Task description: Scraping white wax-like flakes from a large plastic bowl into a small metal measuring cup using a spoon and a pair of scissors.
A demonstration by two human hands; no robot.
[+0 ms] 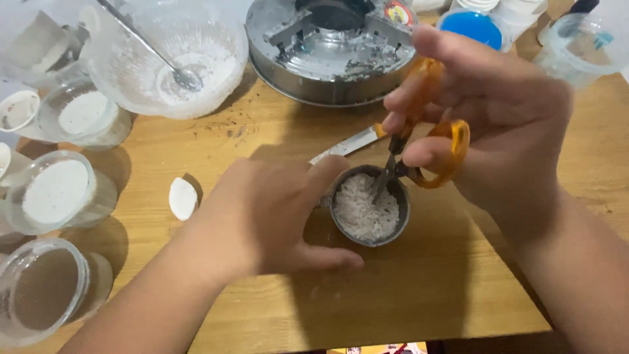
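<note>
Head view puts me over a wooden tabletop (275,308) whose near edge runs along the bottom of the frame, dropping off at the lower right corner. Bare wood is open in front of and to the right of the work; the left side is crowded with clear plastic cups (56,196), some holding white discs, and the far side is closed off by a frosted bowl (164,59) with a spoon (183,77) in it and a round metal mould (331,49). A blue lid (473,27) sits beyond my right hand. A white oval piece (183,198) lies alone on the wood, just left of my left hand.

At the centre stands a small round metal cup (368,206), upright on the tabletop, filled nearly to the rim with a pale, grainy white mass with a rough surface.

My left hand (262,219) lies palm-down beside the cup, its fingers (327,172) curved around the left wall and touching it, the thumb stretched along the near side. My right hand (485,124) hovers above and right of the cup, fingers threaded through the orange loops of a pair of scissors (419,141) and closed on them; the dark blades point down, tips pressed into the white mass. A knife (347,143) lies flat behind the cup.
</note>
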